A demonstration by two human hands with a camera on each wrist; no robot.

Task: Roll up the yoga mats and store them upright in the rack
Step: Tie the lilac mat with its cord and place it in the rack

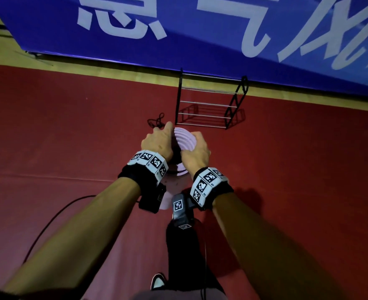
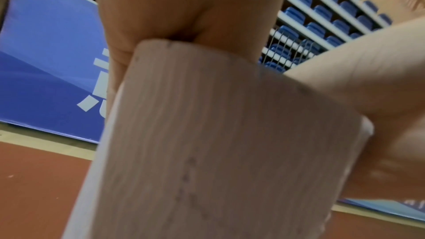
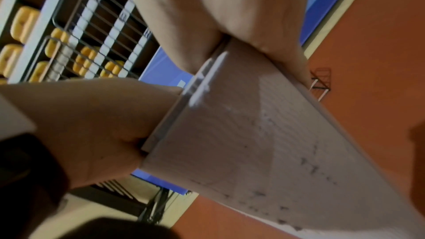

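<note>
A rolled pale pink yoga mat (image 1: 184,140) stands on end in front of me, its spiral top facing up. My left hand (image 1: 159,141) grips its upper left side, thumb up along the rim. My right hand (image 1: 195,151) wraps the upper right side. The left wrist view shows the ribbed mat (image 2: 218,143) filling the frame with my left hand (image 2: 184,12) at its top edge. From the right wrist, the mat (image 3: 253,143) runs diagonally with my right hand (image 3: 207,12) curled over its end. The black wire rack (image 1: 211,100) stands just beyond the mat, with nothing in it.
A black cord (image 1: 157,121) lies on the red floor (image 1: 70,126) left of the rack. A blue banner (image 1: 200,35) runs behind the rack. My black trouser leg and shoe (image 1: 158,280) are below the mat. A cable (image 1: 48,221) trails at lower left.
</note>
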